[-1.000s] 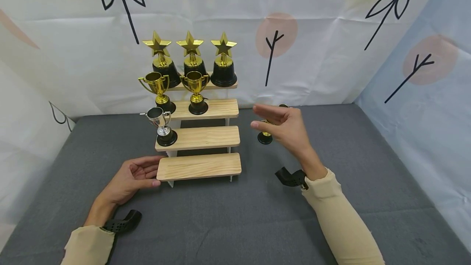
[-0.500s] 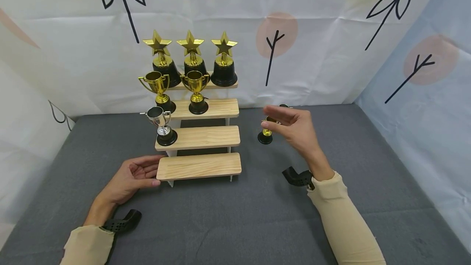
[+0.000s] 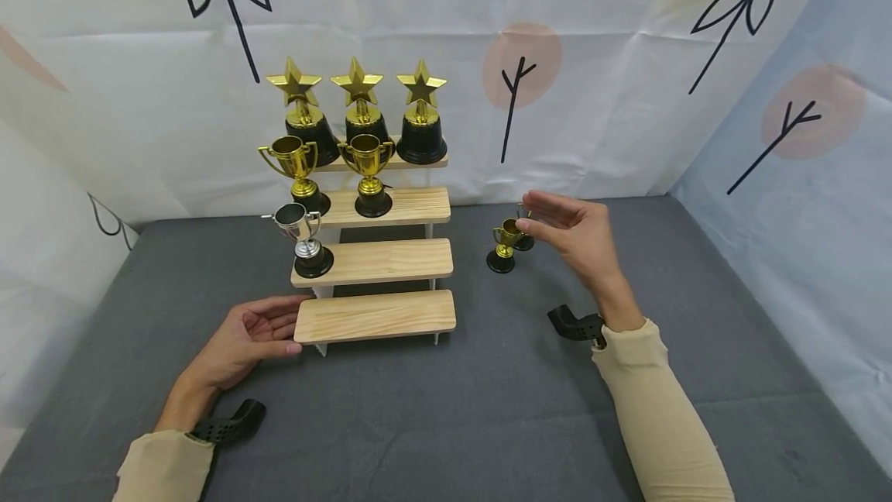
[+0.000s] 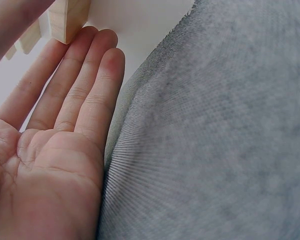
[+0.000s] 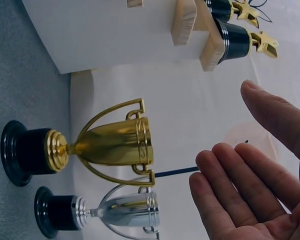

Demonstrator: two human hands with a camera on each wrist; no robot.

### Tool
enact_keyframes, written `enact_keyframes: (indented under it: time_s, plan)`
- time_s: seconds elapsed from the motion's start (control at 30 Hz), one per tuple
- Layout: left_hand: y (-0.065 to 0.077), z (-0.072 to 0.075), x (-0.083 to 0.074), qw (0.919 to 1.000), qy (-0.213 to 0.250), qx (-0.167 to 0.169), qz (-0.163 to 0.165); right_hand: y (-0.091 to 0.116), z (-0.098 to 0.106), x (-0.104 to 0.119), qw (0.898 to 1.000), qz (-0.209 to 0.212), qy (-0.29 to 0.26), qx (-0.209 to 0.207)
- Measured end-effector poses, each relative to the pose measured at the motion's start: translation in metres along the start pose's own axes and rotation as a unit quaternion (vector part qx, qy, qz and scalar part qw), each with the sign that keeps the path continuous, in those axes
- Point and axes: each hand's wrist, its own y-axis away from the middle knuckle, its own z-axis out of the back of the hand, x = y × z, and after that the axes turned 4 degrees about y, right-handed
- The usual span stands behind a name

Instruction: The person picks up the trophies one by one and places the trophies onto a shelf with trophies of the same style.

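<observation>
My left hand is at the left end of the lowest step of a wooden display stand. In the left wrist view its fingers lie straight by the step's wooden end; whether they touch it is hard to tell. My right hand hovers beside a small gold trophy cup, fingers extended and thumb apart, gripping nothing. Behind that cup stands a silver trophy cup, partly covered by the hand in the head view. Both cups stand upright on the grey cloth.
Three gold star trophies line the top step. Two gold cups occupy the step below, and one silver cup is at the left of the third. A printed white backdrop rises behind the grey table.
My right hand has drifted right, away from the stand, uncovering the gold cup and part of the silver one. My left hand keeps its place at the stand.
</observation>
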Motion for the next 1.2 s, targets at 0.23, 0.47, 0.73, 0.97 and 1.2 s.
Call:
enact_keyframes:
  time_s: [0.23,0.47,0.73,0.97,1.2]
  plan:
    - [0.0,-0.001,-0.001,0.9999,0.003,0.007,-0.01,-0.001,0.004,-0.007,1.0,-0.004,-0.001,0.011]
    - [0.0,-0.001,-0.002,0.9999,0.008,0.007,-0.009,-0.003,0.005,-0.014,1.0,-0.008,0.005,0.016]
    - [0.0,-0.001,-0.002,0.9999,0.006,0.007,-0.012,-0.006,0.004,-0.022,0.999,-0.009,0.019,0.028]
    - [0.0,-0.001,-0.002,0.9999,0.004,0.006,-0.012,-0.006,0.004,-0.027,0.999,-0.003,0.033,0.039]
    - [0.0,-0.001,-0.001,0.9999,0.006,0.008,-0.014,-0.006,0.002,-0.03,0.997,-0.02,0.039,0.056]
